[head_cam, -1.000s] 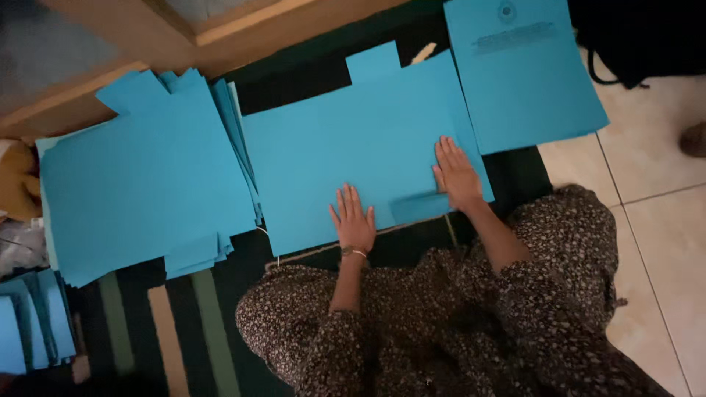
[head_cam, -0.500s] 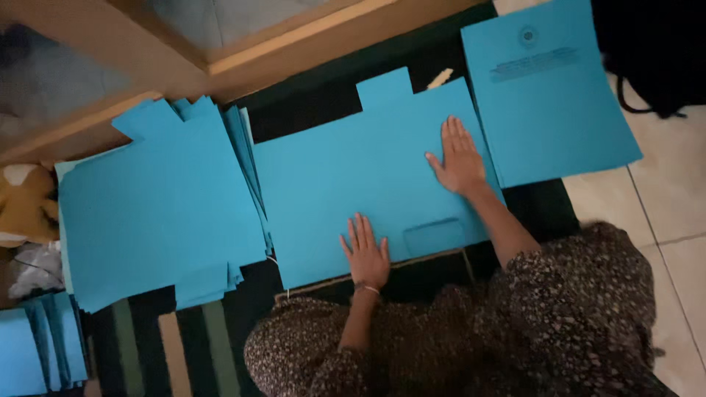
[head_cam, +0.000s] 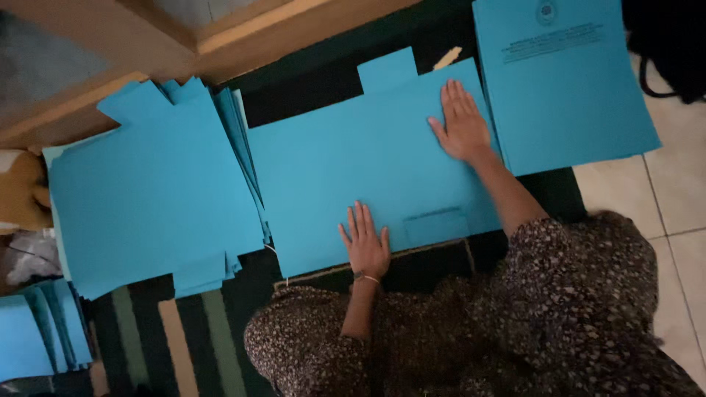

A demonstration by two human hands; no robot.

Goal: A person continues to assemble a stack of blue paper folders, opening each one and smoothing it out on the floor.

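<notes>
A large flat blue card sheet (head_cam: 346, 162) with a tab at its far edge and a small flap near its front edge lies on a dark striped mat. My left hand (head_cam: 365, 244) rests flat on the sheet's near edge, fingers spread, a thin bracelet at the wrist. My right hand (head_cam: 462, 125) presses flat on the sheet's far right corner, next to a stack of printed blue folders (head_cam: 566, 88). Neither hand grips anything.
A thick pile of blue card sheets (head_cam: 154, 191) lies to the left. More blue folders (head_cam: 37, 331) stand at the lower left. A wooden furniture edge (head_cam: 220, 44) runs along the top. A black bag (head_cam: 669, 51) sits top right on pale floor tiles (head_cam: 676, 213).
My right hand has slid up and to the right along the sheet, from near the front flap to the far right corner. My left hand stays flat on the near edge.
</notes>
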